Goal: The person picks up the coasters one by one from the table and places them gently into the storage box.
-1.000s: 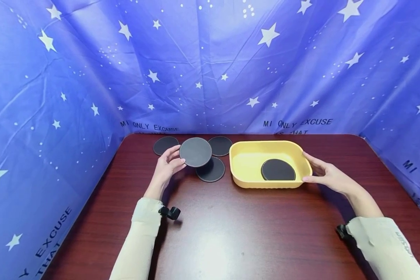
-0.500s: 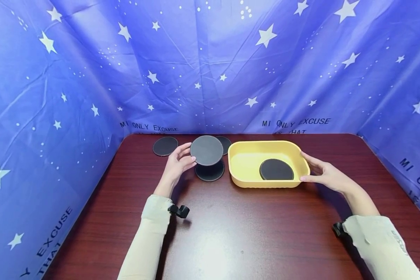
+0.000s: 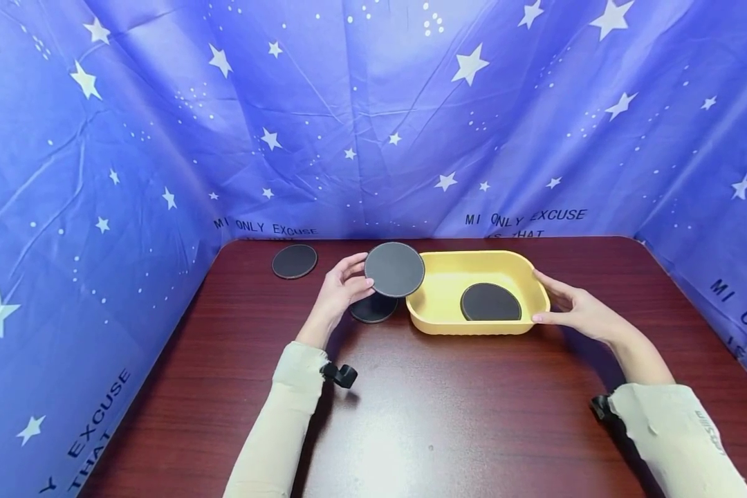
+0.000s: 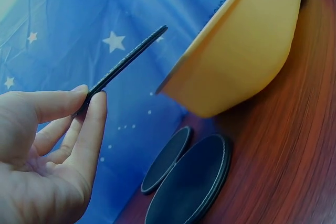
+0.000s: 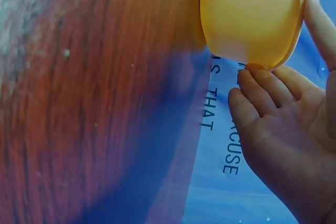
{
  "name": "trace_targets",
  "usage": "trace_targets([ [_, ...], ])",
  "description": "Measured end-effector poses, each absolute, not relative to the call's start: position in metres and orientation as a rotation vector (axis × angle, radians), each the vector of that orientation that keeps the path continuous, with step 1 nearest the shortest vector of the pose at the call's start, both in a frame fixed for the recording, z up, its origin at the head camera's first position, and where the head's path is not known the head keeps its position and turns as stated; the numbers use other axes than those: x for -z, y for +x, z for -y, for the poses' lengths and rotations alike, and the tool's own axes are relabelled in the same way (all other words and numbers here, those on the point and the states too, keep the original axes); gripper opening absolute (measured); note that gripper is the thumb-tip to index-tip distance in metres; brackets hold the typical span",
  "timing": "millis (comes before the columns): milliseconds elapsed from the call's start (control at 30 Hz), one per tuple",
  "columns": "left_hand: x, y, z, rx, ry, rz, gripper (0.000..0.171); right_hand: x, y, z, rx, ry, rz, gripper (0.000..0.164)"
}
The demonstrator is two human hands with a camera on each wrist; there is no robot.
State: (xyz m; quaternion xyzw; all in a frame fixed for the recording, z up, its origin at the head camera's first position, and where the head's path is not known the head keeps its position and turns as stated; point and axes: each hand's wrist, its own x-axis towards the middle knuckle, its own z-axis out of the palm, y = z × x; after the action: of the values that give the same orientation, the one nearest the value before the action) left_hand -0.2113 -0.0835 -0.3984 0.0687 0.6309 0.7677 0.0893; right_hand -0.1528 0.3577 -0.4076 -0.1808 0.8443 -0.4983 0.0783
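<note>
Presently, the left fingers (image 4: 96, 124) pinch a black disc (image 3: 395, 270), a second disc (image 3: 375, 312) below them on the bench (image 3: 473, 401); the right fingers (image 3: 554, 283), spread wide, grip the yellow tub (image 3: 460, 328).

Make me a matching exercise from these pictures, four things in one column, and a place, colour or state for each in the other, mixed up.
Column one:
1. left hand
2. right hand
3. yellow tub
4. backdrop cloth

Column two:
A. has one dark disc inside
B. blue, star-patterned
C. pinches a raised disc
D. touches the tub's end

Pairs: 1-C, 2-D, 3-A, 4-B
</note>
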Motion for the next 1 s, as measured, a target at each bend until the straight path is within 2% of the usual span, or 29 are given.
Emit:
trace_targets([
  [1000, 0.403, -0.215, 0.044, -2.22, 0.241, -1.847, 0.059, 0.406, -0.153, -0.358, 1.442, -0.498, -2.581, 0.085],
])
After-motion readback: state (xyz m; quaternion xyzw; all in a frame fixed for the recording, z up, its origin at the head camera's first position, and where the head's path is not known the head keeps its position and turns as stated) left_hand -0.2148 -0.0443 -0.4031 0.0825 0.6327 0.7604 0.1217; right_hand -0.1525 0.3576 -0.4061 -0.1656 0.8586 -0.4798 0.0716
